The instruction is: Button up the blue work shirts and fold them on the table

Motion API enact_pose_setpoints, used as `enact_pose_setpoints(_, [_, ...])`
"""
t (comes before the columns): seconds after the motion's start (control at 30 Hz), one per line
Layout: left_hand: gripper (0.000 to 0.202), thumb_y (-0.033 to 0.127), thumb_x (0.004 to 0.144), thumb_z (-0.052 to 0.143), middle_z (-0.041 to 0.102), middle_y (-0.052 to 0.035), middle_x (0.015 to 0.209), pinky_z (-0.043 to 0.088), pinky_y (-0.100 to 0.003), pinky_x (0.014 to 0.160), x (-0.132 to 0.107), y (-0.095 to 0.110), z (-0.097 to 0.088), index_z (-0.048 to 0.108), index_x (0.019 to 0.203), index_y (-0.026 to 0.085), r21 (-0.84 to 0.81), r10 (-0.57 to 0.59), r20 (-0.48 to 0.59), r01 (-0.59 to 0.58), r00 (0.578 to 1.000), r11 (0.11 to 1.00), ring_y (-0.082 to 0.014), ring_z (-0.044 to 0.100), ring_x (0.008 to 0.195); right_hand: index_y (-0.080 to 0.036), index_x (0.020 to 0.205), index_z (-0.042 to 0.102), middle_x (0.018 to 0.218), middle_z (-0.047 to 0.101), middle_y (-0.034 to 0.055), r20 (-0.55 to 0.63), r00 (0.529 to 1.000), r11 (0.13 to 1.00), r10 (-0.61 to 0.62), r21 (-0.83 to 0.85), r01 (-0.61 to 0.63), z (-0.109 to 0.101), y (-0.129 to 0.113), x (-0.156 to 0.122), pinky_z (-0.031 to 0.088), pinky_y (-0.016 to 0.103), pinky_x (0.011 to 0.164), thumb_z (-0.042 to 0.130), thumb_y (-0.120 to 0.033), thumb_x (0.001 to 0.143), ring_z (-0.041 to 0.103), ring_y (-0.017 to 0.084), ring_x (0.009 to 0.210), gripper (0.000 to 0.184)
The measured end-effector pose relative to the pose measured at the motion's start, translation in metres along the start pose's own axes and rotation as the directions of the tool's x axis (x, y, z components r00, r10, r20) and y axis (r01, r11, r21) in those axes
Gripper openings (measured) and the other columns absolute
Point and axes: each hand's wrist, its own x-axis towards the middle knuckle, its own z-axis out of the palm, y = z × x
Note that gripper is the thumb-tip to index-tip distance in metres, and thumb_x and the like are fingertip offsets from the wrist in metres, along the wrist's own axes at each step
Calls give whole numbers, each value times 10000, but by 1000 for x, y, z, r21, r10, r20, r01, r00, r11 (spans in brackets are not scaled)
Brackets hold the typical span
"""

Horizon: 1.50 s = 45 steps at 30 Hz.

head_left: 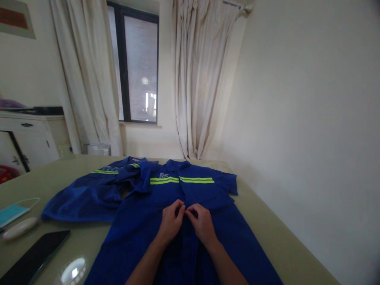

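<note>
A blue short-sleeved work shirt (219, 229) lies spread out in front of me, collar at the far end, with yellow-green reflective stripes across the chest. My left hand (173, 217) and my right hand (202, 221) meet at its front placket, below the stripes. Both have thumb and fingers pinched together on the fabric edge, fingertips almost touching. Whether a button sits between them is too small to tell. A second blue work shirt (86, 198) lies rumpled to the left, partly against the first one's sleeve.
On the left of the greenish table (92, 233) lie a black smartphone (35, 255), a pale oval object (20, 228) and a light-blue face mask (13, 215). A wall (311, 130) runs along the right side. Curtains (202, 79) hang beyond the far edge.
</note>
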Motion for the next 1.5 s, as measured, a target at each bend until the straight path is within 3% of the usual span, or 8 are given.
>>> enact_pose_setpoints(0.13, [298, 385, 980, 427, 744, 1, 878, 507, -237, 800, 4, -4, -4, 678, 945, 230, -28, -16, 93, 19, 996, 999, -165, 676, 843, -224, 910, 678, 830, 722, 12, -58, 998, 999, 35, 37, -33, 2, 2, -1, 474, 258, 707, 608, -342, 919, 659, 181, 749, 137])
enact_pose_setpoints(0.27, [278, 290, 955, 461, 770, -37, 1073, 504, -276, 948, 4, -11, -7, 719, 1030, 221, -27, 5, 223, 1, 975, 1000, -193, 678, 1034, -265, 1211, 648, 1132, 721, 26, 28, 995, 995, -96, 20, 96, 1, 5, 0, 476, 274, 921, 543, -248, 935, 672, 190, 1037, 296])
enact_pose_setpoints(0.5, [310, 233, 916, 551, 727, -45, 1159, 435, -364, 1025, -10, 0, -4, 676, 1199, 259, 325, -43, 181, -19, 983, 946, -220, 631, 1121, -221, 1218, 677, 1231, 720, 70, 20, 999, 997, 45, -67, -43, 5, 9, -1, 461, 291, 1004, 477, -221, 948, 656, 203, 1163, 336])
enact_pose_setpoints(0.77, [473, 234, 953, 411, 497, -78, 1552, 251, -443, 1232, -43, 19, -6, 585, 1392, 240, 481, -26, 310, -133, 950, 867, -249, 412, 1451, -333, 1130, 702, 1098, 750, 35, 89, 963, 903, 255, -379, -205, -2, -16, 3, 498, 312, 782, 457, -244, 947, 720, 222, 976, 319])
enact_pose_setpoints(0.93, [572, 195, 888, 428, 432, -73, 1601, 230, -412, 1249, -73, 22, -9, 549, 1445, 222, 488, -68, 367, -130, 928, 863, -232, 349, 1499, -264, 1028, 697, 1105, 682, 72, 71, 973, 887, 219, -429, -168, 6, -25, 13, 477, 311, 741, 463, -255, 975, 701, 222, 943, 240])
enact_pose_setpoints(1.07, [557, 246, 878, 473, 426, -48, 1606, 242, -416, 1235, -88, 22, -16, 566, 1427, 262, 476, -93, 389, -113, 916, 872, -252, 362, 1488, -311, 1142, 640, 1160, 641, 32, 68, 987, 909, 143, -404, -104, 15, -19, 7, 462, 266, 723, 539, -212, 941, 678, 192, 994, 247])
enact_pose_setpoints(1.27, [313, 286, 947, 396, 734, -68, 1171, 449, -383, 966, -50, 43, -23, 659, 1117, 275, 520, -180, 277, 10, 944, 854, -254, 655, 1109, -290, 1036, 653, 1046, 677, 6, 92, 989, 920, 117, -386, -72, 15, -12, 0, 427, 239, 692, 500, -261, 993, 675, 166, 957, 162])
enact_pose_setpoints(1.5, [308, 349, 1000, 368, 760, -121, 1042, 479, -366, 786, 6, 33, 1, 644, 1005, 214, 526, -400, 46, 318, 915, 789, -284, 724, 968, -268, 959, 629, 985, 696, 1, 48, 996, 937, 78, -344, -57, 21, -6, 0, 392, 239, 650, 401, -299, 1049, 680, 155, 867, 247])
